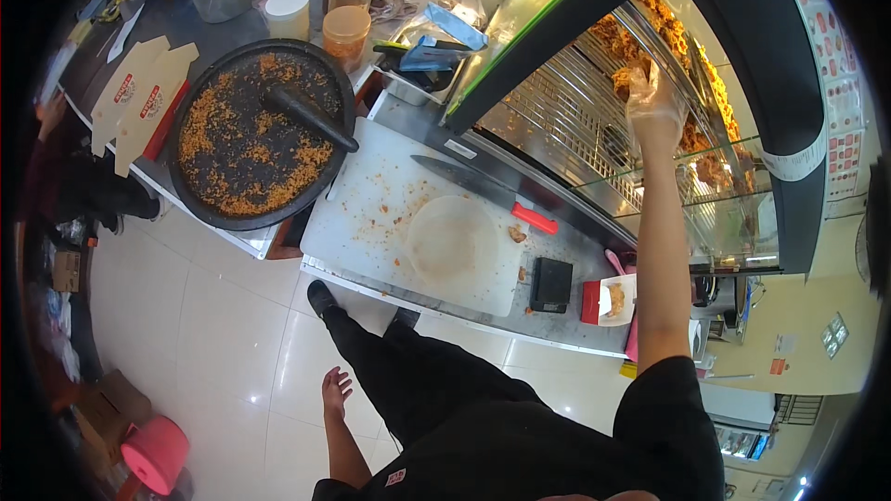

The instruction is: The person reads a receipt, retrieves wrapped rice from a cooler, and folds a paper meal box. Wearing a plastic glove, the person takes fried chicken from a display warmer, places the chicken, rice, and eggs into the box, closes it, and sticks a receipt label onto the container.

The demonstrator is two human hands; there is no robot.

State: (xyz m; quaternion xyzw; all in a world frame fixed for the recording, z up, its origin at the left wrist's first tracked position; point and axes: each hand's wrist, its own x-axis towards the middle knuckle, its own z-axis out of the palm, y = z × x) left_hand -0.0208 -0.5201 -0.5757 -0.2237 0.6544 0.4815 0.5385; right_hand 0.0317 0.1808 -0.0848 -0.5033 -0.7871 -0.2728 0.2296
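Observation:
My right hand (654, 108), in a thin clear plastic glove, reaches into the lit glass display warmer and grips a piece of fried chicken (621, 82) above the wire rack (557, 97). More fried chicken (661, 14) lies around it and behind a metal rail. Down at my side my left hand (336, 390) hangs bare and empty, its fingers loosely apart. Before me is a white cutting board (376, 223) with crumbs, a round translucent sheet (452, 240) and a knife with a red handle (534, 218). A black kitchen scale (552, 284) stands beside a red and white box (600, 301) holding a fried piece.
A large stone mortar (261, 212) holds orange crumbs and a dark pestle (313, 118). Open cardboard food boxes (143, 94) lie left of it; lidded tubs (287, 14) stand behind. The warmer's black frame (529, 35) borders my reach. Another person (76, 174) stands at the far left.

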